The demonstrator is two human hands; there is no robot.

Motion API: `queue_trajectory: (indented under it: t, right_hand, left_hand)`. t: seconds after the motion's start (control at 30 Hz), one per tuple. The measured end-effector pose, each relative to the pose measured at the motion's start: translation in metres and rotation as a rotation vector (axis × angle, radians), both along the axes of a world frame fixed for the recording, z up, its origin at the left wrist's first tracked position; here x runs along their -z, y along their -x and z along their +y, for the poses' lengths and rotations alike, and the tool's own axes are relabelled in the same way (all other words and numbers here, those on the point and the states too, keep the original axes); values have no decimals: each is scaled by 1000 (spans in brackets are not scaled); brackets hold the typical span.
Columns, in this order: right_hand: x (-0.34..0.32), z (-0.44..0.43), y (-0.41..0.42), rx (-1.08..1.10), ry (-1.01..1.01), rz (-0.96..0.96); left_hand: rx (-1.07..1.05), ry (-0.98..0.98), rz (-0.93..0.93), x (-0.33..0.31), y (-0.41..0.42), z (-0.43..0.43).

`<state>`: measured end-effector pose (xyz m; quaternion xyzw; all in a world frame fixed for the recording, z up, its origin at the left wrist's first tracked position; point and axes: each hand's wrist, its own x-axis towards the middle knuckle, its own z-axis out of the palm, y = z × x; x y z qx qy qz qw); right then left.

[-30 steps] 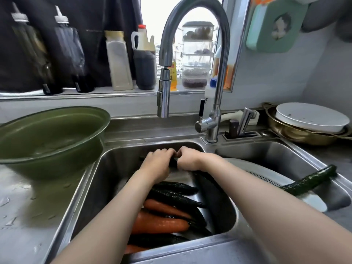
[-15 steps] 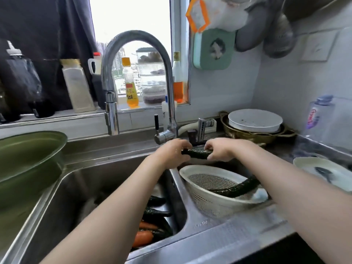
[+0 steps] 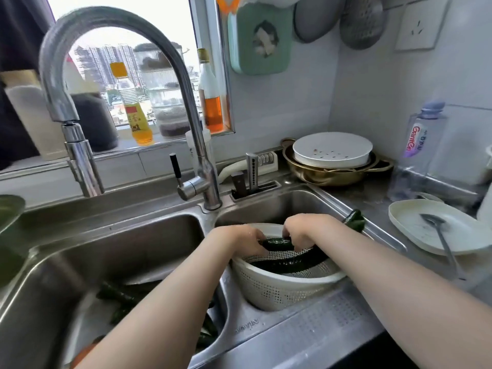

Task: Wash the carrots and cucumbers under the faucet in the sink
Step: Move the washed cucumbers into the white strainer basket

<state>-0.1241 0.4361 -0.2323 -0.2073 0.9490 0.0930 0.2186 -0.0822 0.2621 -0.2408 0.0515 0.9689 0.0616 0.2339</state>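
sink: double-basin stainless steel sink (image 3: 306, 328), brushed metal, rounded corners, wet; the task's vegetables are split across its two basins
faucet: tall chrome gooseneck faucet (image 3: 186, 102), smooth and shiny; spout hangs over the left basin, no stream visible
tabletop: grey steel tabletop (image 3: 372, 201) right of the sink, damp-looking
colander: white perforated plastic colander (image 3: 279, 291), round, sits in the right basin; serves as the drop-off for washed pieces, I judge
washed cucumber: long dark green bumpy cucumber (image 3: 306, 263) lies curved across the colander, tip poking over the rim at right; counts as done
left-basin pile: several dark green cucumbers (image 3: 117, 296) lie on the left basin floor, blurred; likely unwashed, so most of the task is left
hands: left hand (image 3: 239, 238) and right hand (image 3: 303, 230) each curl round one end of the held cucumber, just above the colander
held cucumber: dark green knobbly cucumber (image 3: 277, 243), glossy wet, roughly level between the hands; about to be set down, I judge
carrot: orange smooth carrot (image 3: 85, 351) at the bottom edge of the left basin, mostly cut off; no carrot in the colander, so carrots not yet done
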Motion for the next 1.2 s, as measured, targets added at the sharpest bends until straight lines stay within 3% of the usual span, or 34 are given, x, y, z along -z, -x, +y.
queue_trajectory:
  t: [0.1, 0.27, 0.4, 0.6, 0.7, 0.83, 0.93, 1.1, 1.2]
  right_hand:
    - [5, -7, 2, -38, -130, -89]
    - [5, -13, 0, -76, -80, -99]
    - [6, -24, -5, -57, 12, -91]
    - [-47, -62, -24, -13, 411, 76]
    - [-63, -108, -46, -68, 511, 89]
    - [-59, -180, -87, -168, 502, 44]
    - [-28, -225, -107, -168, 454, -113]
    - [42, -255, -111, -219, 135, -200]
    - [75, -264, -111, -211, 43, -237]
  left_hand:
    - [57, 133, -32, 5, 2, 8]
    - [124, 208, -35, 5, 0, 12]
    - [96, 11, 87, -7, -6, 6]
    - [-16, -211, 498, -25, -27, -40]
    - [-158, -296, 575, -34, -53, -78]
    - [-308, -258, 489, -24, -90, -145]
    - [-387, -201, 315, -9, -122, -189]
    - [-419, -178, 140, 25, -152, -220]
    - [-369, -191, -14, 41, -159, -223]
